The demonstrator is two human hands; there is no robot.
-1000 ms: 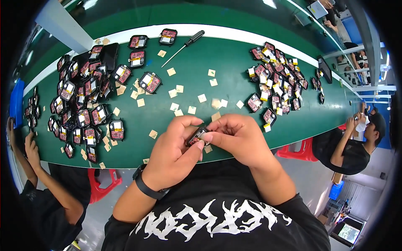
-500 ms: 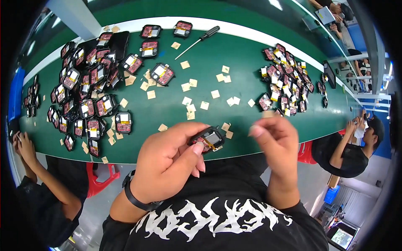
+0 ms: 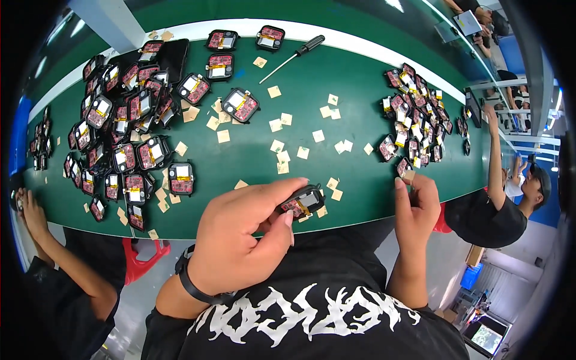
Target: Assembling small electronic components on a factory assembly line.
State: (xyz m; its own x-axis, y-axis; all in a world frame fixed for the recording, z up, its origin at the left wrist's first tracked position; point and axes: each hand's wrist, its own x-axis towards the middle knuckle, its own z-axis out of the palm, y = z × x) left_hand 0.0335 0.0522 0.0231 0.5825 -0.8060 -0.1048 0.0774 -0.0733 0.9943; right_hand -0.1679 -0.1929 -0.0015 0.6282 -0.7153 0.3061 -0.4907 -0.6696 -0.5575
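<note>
My left hand [image 3: 240, 234] grips a black square device housing [image 3: 303, 201] between thumb and fingers, tilted above the table's front edge. Inside the housing show a red circuit board, a silver battery and yellow tape. My right hand [image 3: 420, 207] is raised near the right-hand pile, its fingers curled. At its fingertips is a small beige square [image 3: 410, 175] that looks like paper. Just beyond those fingertips lies another open housing [image 3: 404, 166], at the near end of the right pile [image 3: 414, 114].
A large pile of similar housings [image 3: 123, 132] covers the left of the green table [image 3: 336, 66]. Beige squares [image 3: 318, 136] lie scattered mid-table. A black-handled screwdriver [image 3: 294, 57] lies at the back. One person [image 3: 498, 198] sits at right; another person's hands [image 3: 31, 210] are at left.
My right hand has moved right, toward the right-hand pile, with the beige square moving along at its fingertips. My left hand keeps its hold on the housing. The person at right has stretched out an arm.
</note>
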